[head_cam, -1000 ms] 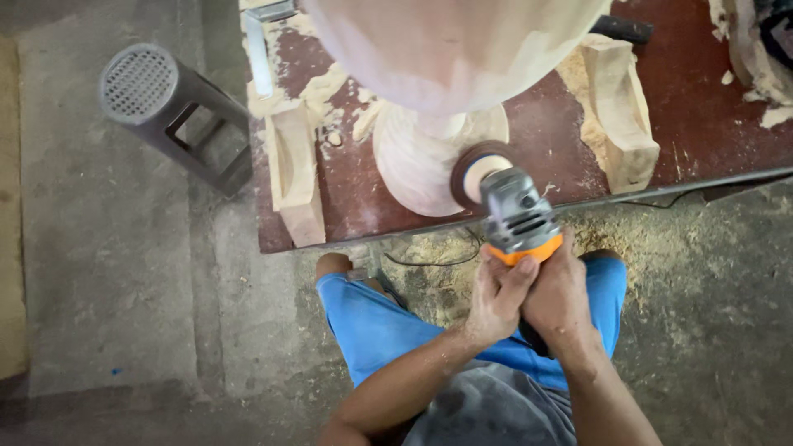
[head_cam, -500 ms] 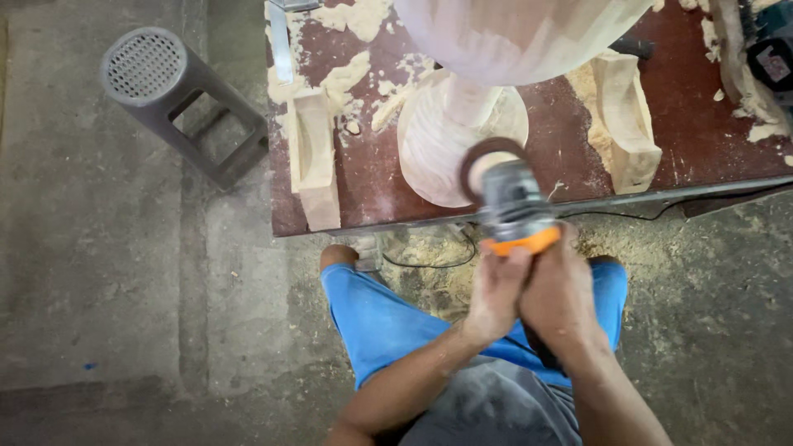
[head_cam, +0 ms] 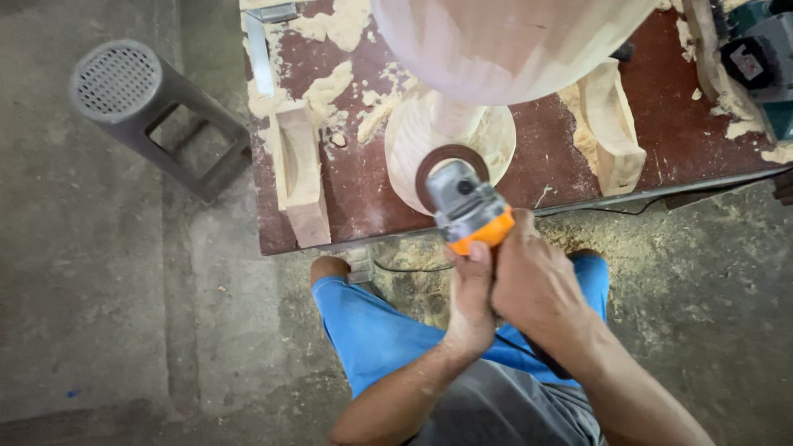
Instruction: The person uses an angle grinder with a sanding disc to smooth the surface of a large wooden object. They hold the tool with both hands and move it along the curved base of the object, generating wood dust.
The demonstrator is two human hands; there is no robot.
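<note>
Nearest the camera are the person's grey shirt and blue shorts (head_cam: 372,330), with sawdust strewn over the concrete floor (head_cam: 99,289) around the legs. Both hands are wrapped tight round the rear of a grinder (head_cam: 471,206): the left hand (head_cam: 471,297) grips from the left side with its thumb up against the orange collar, and the right hand (head_cam: 537,285) closes over it from the right. A dark cord runs back from under the hands across the shorts.

The grinder's grey head points away from the person, just past the near edge of the desk (head_cam: 562,140), a dark red top dusted with wood chips. Its brown disc (head_cam: 438,161) meets the round foot of a pale turned wooden piece (head_cam: 446,132), whose wide bowl-like upper body (head_cam: 512,41) overhangs and hides the stem behind.

A carved wooden block (head_cam: 301,173) lies to the left of the foot, another (head_cam: 615,132) to the right, both apart from the grinder. A dark green power tool (head_cam: 756,66) sits at the desk's far right corner. A grey plastic stool (head_cam: 157,116) stands on the floor, left of the desk.
</note>
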